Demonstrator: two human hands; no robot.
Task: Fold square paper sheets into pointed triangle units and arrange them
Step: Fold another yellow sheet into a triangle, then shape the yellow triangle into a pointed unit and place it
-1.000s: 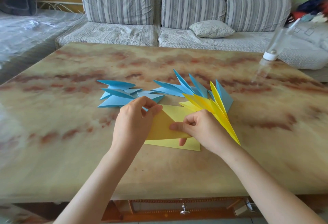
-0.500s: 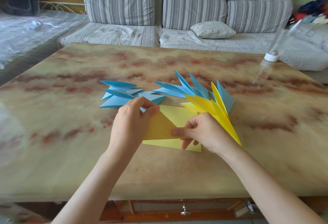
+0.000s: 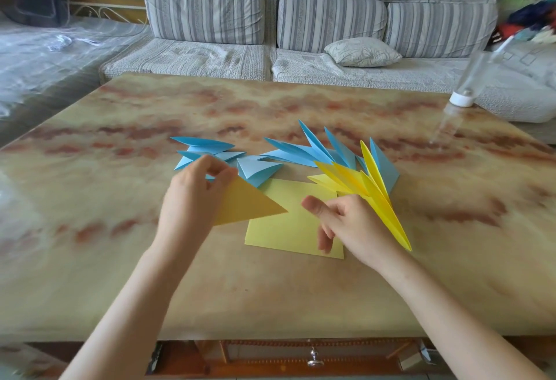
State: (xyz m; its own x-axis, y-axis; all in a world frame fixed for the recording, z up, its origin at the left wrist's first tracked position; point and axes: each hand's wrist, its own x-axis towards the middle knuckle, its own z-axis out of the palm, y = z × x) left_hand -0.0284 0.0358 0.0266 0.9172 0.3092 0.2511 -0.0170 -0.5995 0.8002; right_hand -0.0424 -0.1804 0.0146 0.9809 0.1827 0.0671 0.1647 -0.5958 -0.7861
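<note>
Whereas a second ago both of my hands were pinching the yellow triangle (image 3: 249,203) down over the stack, it is now in my left hand (image 3: 192,196) alone, carried off to the left with its point aimed right and my thumb and fingers curled round its wide end. It has come almost clear of the flat yellow sheets (image 3: 285,229) it was folded on, only its tip reaching back toward them. My right hand (image 3: 352,226) has let go and drawn back to the right; its fingers are loose and hold nothing, one fingertip reaching down to the top sheet. I take that to mean the first diagonal fold is done and the narrowing folds are next, since this piece is far broader than the finished ones. Just beside my right hand the finished yellow units (image 3: 373,199) fan outward, with blue units (image 3: 304,151) behind them and a second blue cluster (image 3: 204,146) beyond my left hand. Everything lies on the marbled table (image 3: 120,259), a clear bottle (image 3: 463,91) at its far right corner.
</note>
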